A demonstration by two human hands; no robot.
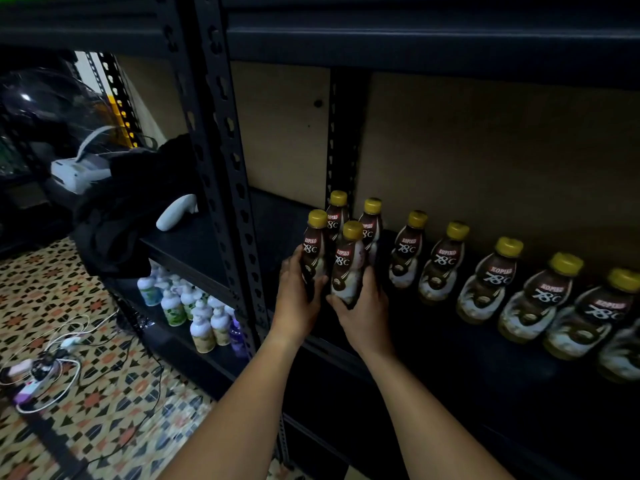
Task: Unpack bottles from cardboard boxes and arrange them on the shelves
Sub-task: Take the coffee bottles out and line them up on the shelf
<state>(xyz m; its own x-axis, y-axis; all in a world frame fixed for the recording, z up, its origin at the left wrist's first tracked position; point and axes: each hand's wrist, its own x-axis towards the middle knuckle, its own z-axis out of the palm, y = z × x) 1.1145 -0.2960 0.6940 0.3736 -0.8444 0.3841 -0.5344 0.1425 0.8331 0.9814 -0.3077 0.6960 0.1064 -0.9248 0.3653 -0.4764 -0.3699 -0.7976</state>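
**Four bottles go in as one block**

Both hands clamp a cluster: left hand (297, 289) curls round the front-left bottle (314, 252), right hand (362, 308) wraps the front-right bottle (348, 265), likely steadying all four. At 3 o'clock the row of bottles (485, 271) lines the shelf (450, 341).

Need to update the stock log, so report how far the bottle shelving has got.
Done: a row of yellow-capped coffee bottles already stands along the dark shelf. In hand: the left hand and right hand each grip a bottle in the cluster of four at the row's left end. Left: no box is in view, so the remainder is unknown.
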